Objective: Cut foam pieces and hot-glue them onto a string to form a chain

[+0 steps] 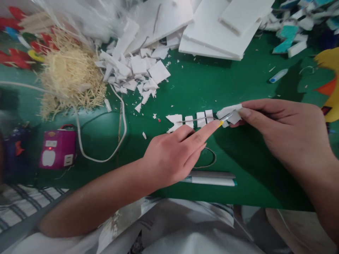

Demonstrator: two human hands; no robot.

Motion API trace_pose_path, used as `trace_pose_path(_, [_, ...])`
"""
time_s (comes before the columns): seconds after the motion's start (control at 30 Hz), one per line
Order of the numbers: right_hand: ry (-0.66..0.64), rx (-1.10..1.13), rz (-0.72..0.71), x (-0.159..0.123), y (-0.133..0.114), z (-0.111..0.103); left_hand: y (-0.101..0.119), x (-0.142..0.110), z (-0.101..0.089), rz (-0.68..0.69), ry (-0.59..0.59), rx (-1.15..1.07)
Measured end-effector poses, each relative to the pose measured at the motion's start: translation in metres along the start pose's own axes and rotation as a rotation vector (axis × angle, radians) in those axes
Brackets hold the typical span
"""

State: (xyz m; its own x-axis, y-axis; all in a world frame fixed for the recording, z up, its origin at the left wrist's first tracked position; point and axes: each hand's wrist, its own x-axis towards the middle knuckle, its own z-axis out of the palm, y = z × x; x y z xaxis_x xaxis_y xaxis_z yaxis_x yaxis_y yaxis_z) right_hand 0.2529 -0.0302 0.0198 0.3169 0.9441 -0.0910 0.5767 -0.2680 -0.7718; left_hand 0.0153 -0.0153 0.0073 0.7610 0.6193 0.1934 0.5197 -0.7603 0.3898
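My left hand (177, 151) is closed, index finger stretched along a slim tool with a yellow part (221, 123) and a shiny, narrow tip; its exact kind is unclear. The tip lies against a white foam piece (229, 109) pinched between the thumb and fingers of my right hand (280, 123). A smaller pale flap hangs below that piece, beside my right fingertips. Just beyond my left knuckles, several small foam pieces (201, 119) lie in a row, with a thin grey strand across them. The leftmost foam piece (174, 121) has a notched, tail-like end.
White foam sheets (214, 31) and foam scraps (137, 70) lie at the back. Wood shavings (71, 74), a white cable (82, 151) and a purple box (57, 149) are on the left. White pens (212, 180) lie in front; a blue-tipped pen (278, 76) lies right.
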Motion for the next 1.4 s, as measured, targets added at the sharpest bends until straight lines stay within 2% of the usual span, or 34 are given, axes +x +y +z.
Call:
trace_pose_path(0.13, [-0.011,-0.009,-0.011,0.0003,0.0002,-0.0006,-0.0035,0.0012,-0.0035,0.006,-0.062,0.119])
trace_pose_path(0.37, [-0.009,-0.035,-0.017,-0.0003,0.0017,-0.0018,-0.0078,0.0027,-0.0034,-0.061,-0.006,-0.347])
trace_pose_path(0.47, [-0.001,-0.020,-0.019,0.0006,0.0014,-0.0008,-0.0071,0.0020,-0.0034,-0.123,0.007,-0.428])
trace_pose_path(0.93, [0.011,0.027,-0.019,-0.0007,0.0049,-0.0006,-0.0033,0.0006,0.0030,-0.060,0.064,-0.275])
trace_pose_path(1.2, [0.010,-0.072,-0.073,-0.0021,0.0047,-0.0015,-0.0028,0.0012,-0.0036,-0.091,0.059,-0.497])
trace_pose_path(1.4, [0.002,-0.092,-0.091,-0.0021,0.0081,-0.0014,-0.0033,0.0019,-0.0033,-0.095,0.079,-0.453])
